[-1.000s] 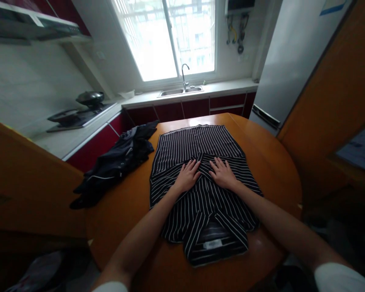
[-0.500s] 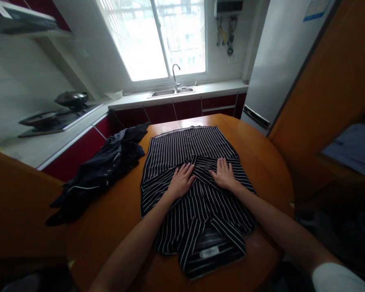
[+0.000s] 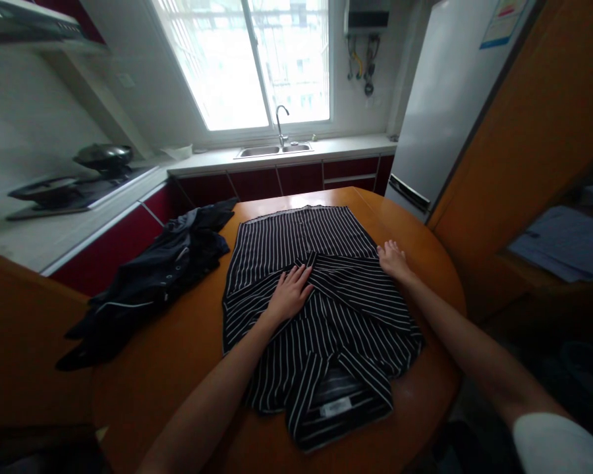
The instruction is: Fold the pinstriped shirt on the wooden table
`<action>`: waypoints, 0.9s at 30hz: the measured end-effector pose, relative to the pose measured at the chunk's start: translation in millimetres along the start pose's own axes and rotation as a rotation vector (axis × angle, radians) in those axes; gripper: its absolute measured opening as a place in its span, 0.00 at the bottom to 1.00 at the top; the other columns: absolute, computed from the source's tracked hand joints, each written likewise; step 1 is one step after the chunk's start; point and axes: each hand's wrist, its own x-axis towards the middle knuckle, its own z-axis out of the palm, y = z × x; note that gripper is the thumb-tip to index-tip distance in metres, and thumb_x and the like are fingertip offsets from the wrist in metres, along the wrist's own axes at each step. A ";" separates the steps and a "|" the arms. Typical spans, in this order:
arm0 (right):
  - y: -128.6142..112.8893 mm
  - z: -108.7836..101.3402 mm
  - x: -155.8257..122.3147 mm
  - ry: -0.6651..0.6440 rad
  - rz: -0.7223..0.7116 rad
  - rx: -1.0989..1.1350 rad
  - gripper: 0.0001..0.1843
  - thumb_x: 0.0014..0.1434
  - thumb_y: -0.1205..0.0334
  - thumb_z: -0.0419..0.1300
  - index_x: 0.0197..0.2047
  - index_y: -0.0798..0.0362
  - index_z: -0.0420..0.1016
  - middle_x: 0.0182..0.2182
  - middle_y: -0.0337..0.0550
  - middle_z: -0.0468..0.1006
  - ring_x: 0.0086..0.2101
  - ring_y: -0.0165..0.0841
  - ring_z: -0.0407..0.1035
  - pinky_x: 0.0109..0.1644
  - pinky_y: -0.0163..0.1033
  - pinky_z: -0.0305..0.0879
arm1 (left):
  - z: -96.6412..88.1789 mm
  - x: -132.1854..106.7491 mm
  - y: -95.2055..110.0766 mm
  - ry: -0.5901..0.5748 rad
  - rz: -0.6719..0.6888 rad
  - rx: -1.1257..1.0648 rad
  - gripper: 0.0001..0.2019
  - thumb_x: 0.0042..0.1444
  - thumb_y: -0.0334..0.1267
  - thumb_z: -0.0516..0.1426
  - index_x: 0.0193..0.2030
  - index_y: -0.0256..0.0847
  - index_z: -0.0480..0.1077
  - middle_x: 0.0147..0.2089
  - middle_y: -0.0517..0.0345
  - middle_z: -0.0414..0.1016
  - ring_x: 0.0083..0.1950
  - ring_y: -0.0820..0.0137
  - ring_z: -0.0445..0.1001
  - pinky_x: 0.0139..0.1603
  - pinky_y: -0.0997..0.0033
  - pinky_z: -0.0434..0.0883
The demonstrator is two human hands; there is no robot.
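A black shirt with white stripes (image 3: 326, 329) lies spread on the round wooden table (image 3: 425, 263), its collar toward me and its hem toward the window. Both sleeves are folded inward across the body and meet near the middle. My left hand (image 3: 290, 293) rests flat on the sleeve ends there, fingers apart. At the shirt's right edge is my right hand (image 3: 393, 259), its fingers stretched out over the border between cloth and table. Whether its fingertips press on the fabric is hard to tell.
A dark jacket (image 3: 148, 276) lies heaped on the table's left side. Beyond the table runs a counter with a sink (image 3: 271, 151) and tap. A stove with pans (image 3: 103, 158) stands at left, a fridge (image 3: 425, 112) at right.
My right hand has moved from the middle of the shirt out to its right edge. The left hand stays on the sleeve ends. The whole view has shifted slightly.
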 end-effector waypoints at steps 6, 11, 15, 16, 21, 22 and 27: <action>2.3 11.5 10.8 0.012 -0.158 -0.016 0.34 0.72 0.51 0.38 0.72 0.62 0.56 0.73 0.58 0.50 0.72 0.45 0.41 0.72 0.60 0.38 | -0.5 -1.2 1.2 -0.004 -0.001 -0.005 0.29 0.72 0.52 0.45 0.76 0.51 0.49 0.77 0.54 0.49 0.78 0.54 0.46 0.74 0.41 0.47; 9.3 24.2 5.5 -0.003 -0.100 -0.112 0.32 0.72 0.53 0.40 0.71 0.61 0.59 0.72 0.59 0.52 0.71 0.48 0.42 0.72 0.63 0.37 | -0.2 -3.0 1.2 0.001 0.002 -0.014 0.29 0.72 0.52 0.44 0.76 0.53 0.47 0.77 0.55 0.49 0.78 0.55 0.45 0.75 0.41 0.46; 16.1 22.5 7.5 0.018 -0.081 -0.079 0.32 0.71 0.55 0.38 0.71 0.62 0.60 0.71 0.60 0.54 0.71 0.48 0.45 0.72 0.62 0.40 | -1.9 -3.7 3.0 0.010 0.012 -0.048 0.28 0.72 0.51 0.45 0.76 0.52 0.49 0.77 0.54 0.50 0.77 0.54 0.46 0.74 0.40 0.46; 17.2 21.6 7.9 0.029 -0.079 -0.061 0.32 0.71 0.56 0.38 0.71 0.62 0.60 0.71 0.60 0.55 0.71 0.48 0.46 0.71 0.61 0.41 | -2.5 -3.4 3.7 0.034 0.012 -0.067 0.28 0.72 0.51 0.46 0.76 0.51 0.50 0.76 0.53 0.52 0.77 0.54 0.48 0.74 0.41 0.48; 19.5 17.9 8.2 0.076 -0.054 0.040 0.32 0.71 0.55 0.38 0.69 0.62 0.62 0.69 0.60 0.59 0.70 0.47 0.49 0.71 0.59 0.44 | -4.4 1.1 4.2 0.310 -0.124 -0.205 0.21 0.71 0.45 0.49 0.66 0.43 0.68 0.55 0.48 0.74 0.59 0.59 0.71 0.62 0.55 0.67; 19.7 17.5 8.0 0.073 -0.049 0.051 0.32 0.72 0.55 0.38 0.69 0.62 0.63 0.69 0.59 0.59 0.70 0.46 0.49 0.71 0.58 0.44 | -4.9 1.9 3.8 0.327 -0.143 -0.220 0.19 0.71 0.45 0.50 0.63 0.43 0.71 0.51 0.48 0.75 0.55 0.59 0.73 0.60 0.55 0.68; 20.1 15.9 6.8 0.028 -0.069 0.019 0.31 0.72 0.53 0.40 0.70 0.61 0.62 0.70 0.59 0.57 0.70 0.47 0.47 0.72 0.59 0.41 | -9.7 3.0 3.9 0.268 -0.051 -0.316 0.12 0.68 0.43 0.55 0.50 0.43 0.77 0.45 0.52 0.78 0.50 0.60 0.74 0.55 0.57 0.70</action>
